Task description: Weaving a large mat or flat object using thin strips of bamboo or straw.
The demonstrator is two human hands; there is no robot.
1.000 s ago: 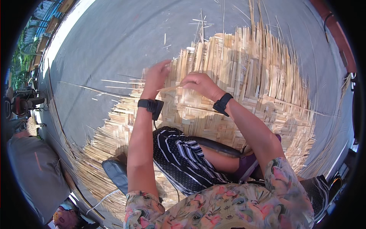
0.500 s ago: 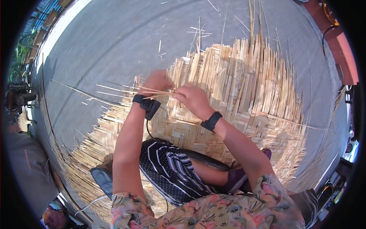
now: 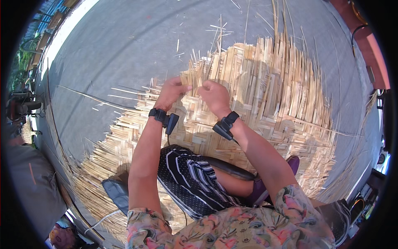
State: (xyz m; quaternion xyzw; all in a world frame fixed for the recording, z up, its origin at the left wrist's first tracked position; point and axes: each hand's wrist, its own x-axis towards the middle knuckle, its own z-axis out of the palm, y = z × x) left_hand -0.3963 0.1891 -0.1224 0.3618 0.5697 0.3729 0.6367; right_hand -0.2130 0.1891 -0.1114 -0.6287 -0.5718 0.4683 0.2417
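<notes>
A large woven mat of pale bamboo strips (image 3: pixel 265 89) lies on the ground, its far edge a fringe of loose strip ends. Both hands are at the upper left part of this edge, a short gap apart. My left hand (image 3: pixel 172 93) is closed with its thumb pressed on the strip ends. Opposite it, my right hand (image 3: pixel 214 97) pinches the strips from the other side. Between them a small bunch of bamboo strips (image 3: pixel 192 79) stands up from the weave. My fingers partly cover where the strips meet the mat.
Grey concrete (image 3: pixel 124 50) with scattered strip scraps borders the mat. A dark pouch (image 3: pixel 115 194) lies by my left elbow. My bent leg in a purple shoe (image 3: pixel 258 191) rests on the mat. Grey cloth (image 3: pixel 31 182) and a long pole-like edge stand at far left.
The strips that lay crosswise over my left wrist now stand upright between my hands. My right hand has moved slightly right and turned; my left wrist has shifted a little to the right.
</notes>
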